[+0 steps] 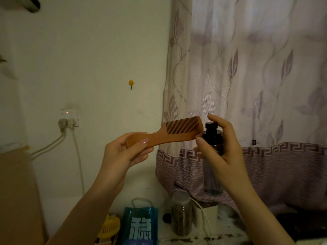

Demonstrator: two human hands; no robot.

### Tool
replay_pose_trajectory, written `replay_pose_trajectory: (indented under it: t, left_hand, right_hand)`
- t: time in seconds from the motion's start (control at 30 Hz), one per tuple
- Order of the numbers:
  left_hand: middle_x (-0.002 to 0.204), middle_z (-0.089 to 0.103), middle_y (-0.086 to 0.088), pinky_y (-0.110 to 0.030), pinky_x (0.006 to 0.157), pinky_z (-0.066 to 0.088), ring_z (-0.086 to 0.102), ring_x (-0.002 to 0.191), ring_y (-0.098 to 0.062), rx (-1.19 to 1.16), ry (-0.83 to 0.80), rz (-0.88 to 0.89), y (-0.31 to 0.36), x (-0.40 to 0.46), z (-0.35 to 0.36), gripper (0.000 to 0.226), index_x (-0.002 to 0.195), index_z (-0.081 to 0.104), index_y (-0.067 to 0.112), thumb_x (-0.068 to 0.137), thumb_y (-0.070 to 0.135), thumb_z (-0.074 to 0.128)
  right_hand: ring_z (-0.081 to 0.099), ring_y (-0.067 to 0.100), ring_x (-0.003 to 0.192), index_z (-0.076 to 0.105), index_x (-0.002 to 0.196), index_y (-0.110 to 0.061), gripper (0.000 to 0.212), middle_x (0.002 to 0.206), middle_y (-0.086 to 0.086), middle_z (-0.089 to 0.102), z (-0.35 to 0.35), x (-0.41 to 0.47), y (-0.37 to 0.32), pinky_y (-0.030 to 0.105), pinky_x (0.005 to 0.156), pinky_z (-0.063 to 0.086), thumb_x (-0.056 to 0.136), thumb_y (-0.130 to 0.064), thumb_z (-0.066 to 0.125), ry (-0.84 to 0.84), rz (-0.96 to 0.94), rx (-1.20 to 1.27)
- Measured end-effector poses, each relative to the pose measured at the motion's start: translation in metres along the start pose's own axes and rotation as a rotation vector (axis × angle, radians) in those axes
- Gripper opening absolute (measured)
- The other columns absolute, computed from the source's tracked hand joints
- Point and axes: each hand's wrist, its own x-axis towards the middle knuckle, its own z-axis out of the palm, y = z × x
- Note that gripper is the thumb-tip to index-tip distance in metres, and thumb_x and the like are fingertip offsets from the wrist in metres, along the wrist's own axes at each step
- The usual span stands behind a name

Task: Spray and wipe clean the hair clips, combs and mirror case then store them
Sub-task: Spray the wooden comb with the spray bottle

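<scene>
Head view, and both hands are raised in front of the wall and curtain. The left hand [127,152] grips a wooden comb [169,132] by its handle, fingers curled underneath and the thumb pressed along the top; the comb is held roughly level, tilted slightly up to the right, teeth pointing upward. Just beside the comb's toothed end sits the black nozzle of a spray bottle [212,156], held upright in the right hand [224,156]. That hand's fingers wrap around the bottle's neck, thumb on the near side, while the index finger arches above the black pump cap; whether it is touching the cap is hard to tell. The bottle's clear, dark-tinted body hangs below the palm.

Lower down, on the cluttered surface, stand a blue bag with a string handle [140,225], a yellow handheld fan [109,228] and a clear plastic jar [181,214]. A patterned curtain [256,76] fills the right side, and a wall socket [69,117] with plugs sits at left.
</scene>
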Motion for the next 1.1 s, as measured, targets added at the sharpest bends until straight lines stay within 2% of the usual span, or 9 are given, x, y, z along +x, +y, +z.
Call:
replay_pose_trajectory:
  t: [0.13, 0.33, 0.43, 0.5, 0.57, 0.63, 0.8, 0.93, 1.1]
  left_hand:
    - [0.094, 0.075, -0.004, -0.020, 0.066, 0.057, 0.073, 0.086, -0.021, 0.011, -0.005, 0.008, 0.001, 0.003, 0.003, 0.039, 0.107, 0.067, 0.015, 0.070, 0.026, 0.070]
    - [0.094, 0.075, -0.004, -0.021, 0.065, 0.057, 0.073, 0.085, -0.022, 0.011, -0.014, 0.014, 0.001, 0.006, 0.004, 0.036, 0.105, 0.067, 0.018, 0.070, 0.026, 0.070]
    - [0.093, 0.075, -0.004, -0.021, 0.064, 0.057, 0.073, 0.085, -0.022, 0.009, -0.014, 0.017, 0.001, 0.008, 0.005, 0.035, 0.104, 0.068, 0.019, 0.070, 0.026, 0.070]
    - [0.093, 0.075, -0.004, -0.020, 0.064, 0.057, 0.073, 0.085, -0.022, 0.008, -0.015, 0.017, 0.002, 0.009, 0.005, 0.035, 0.103, 0.068, 0.019, 0.069, 0.026, 0.071]
    - [0.094, 0.075, -0.004, -0.021, 0.065, 0.057, 0.073, 0.085, -0.022, 0.010, -0.018, 0.018, 0.002, 0.010, 0.005, 0.036, 0.103, 0.068, 0.019, 0.068, 0.027, 0.071]
    - [0.094, 0.075, -0.005, -0.021, 0.065, 0.057, 0.073, 0.085, -0.022, 0.010, -0.021, 0.018, 0.002, 0.010, 0.006, 0.037, 0.104, 0.069, 0.018, 0.068, 0.027, 0.071]
    - [0.094, 0.075, -0.005, -0.021, 0.064, 0.057, 0.073, 0.085, -0.022, 0.015, -0.021, 0.018, 0.001, 0.011, 0.007, 0.037, 0.106, 0.068, 0.016, 0.069, 0.025, 0.071]
    - [0.094, 0.075, -0.005, -0.021, 0.064, 0.057, 0.073, 0.084, -0.022, 0.018, -0.018, 0.018, 0.000, 0.012, 0.006, 0.036, 0.105, 0.068, 0.017, 0.069, 0.025, 0.071]
    - [0.092, 0.075, -0.004, -0.020, 0.063, 0.057, 0.073, 0.084, -0.022, 0.016, -0.011, 0.017, -0.001, 0.013, 0.006, 0.034, 0.102, 0.068, 0.019, 0.068, 0.025, 0.070]
  right_hand:
    - [0.062, 0.018, 0.066, 0.040, 0.124, -0.049, 0.041, 0.089, -0.011, 0.060, 0.003, 0.004, -0.006, 0.042, 0.062, 0.056, 0.089, -0.037, 0.057, -0.024, -0.044, -0.078]
    - [0.060, 0.013, 0.066, 0.046, 0.120, -0.032, 0.035, 0.089, -0.008, 0.061, 0.004, 0.008, -0.006, 0.043, 0.060, 0.056, 0.088, -0.029, 0.059, -0.036, -0.033, -0.025]
    - [0.060, 0.017, 0.064, 0.047, 0.119, -0.032, 0.040, 0.084, -0.003, 0.060, 0.003, 0.009, -0.003, 0.044, 0.060, 0.057, 0.084, -0.031, 0.066, -0.035, 0.000, 0.020]
    - [0.060, 0.016, 0.063, 0.047, 0.117, -0.034, 0.044, 0.080, -0.004, 0.060, 0.002, 0.010, -0.002, 0.040, 0.061, 0.056, 0.082, -0.025, 0.072, -0.026, -0.009, -0.005]
    - [0.060, 0.015, 0.063, 0.047, 0.115, -0.034, 0.044, 0.079, -0.005, 0.060, 0.002, 0.010, -0.001, 0.040, 0.060, 0.056, 0.083, -0.015, 0.070, -0.010, -0.031, -0.052]
    - [0.061, 0.015, 0.061, 0.047, 0.113, -0.034, 0.039, 0.077, -0.004, 0.061, 0.003, 0.011, -0.001, 0.040, 0.058, 0.055, 0.086, -0.013, 0.066, 0.003, -0.046, -0.095]
    - [0.061, 0.010, 0.063, 0.044, 0.105, -0.042, 0.041, 0.081, -0.009, 0.062, 0.006, 0.014, -0.003, 0.019, 0.056, 0.051, 0.088, -0.010, 0.064, 0.014, -0.109, -0.178]
    - [0.058, 0.011, 0.059, 0.044, 0.102, -0.034, 0.036, 0.074, -0.005, 0.061, 0.006, 0.013, 0.000, 0.024, 0.052, 0.049, 0.088, -0.008, 0.064, 0.022, -0.104, -0.216]
    - [0.055, 0.010, 0.054, 0.044, 0.100, -0.026, 0.030, 0.065, -0.010, 0.056, 0.005, 0.010, 0.006, 0.019, 0.048, 0.043, 0.088, -0.007, 0.063, 0.027, -0.086, -0.234]
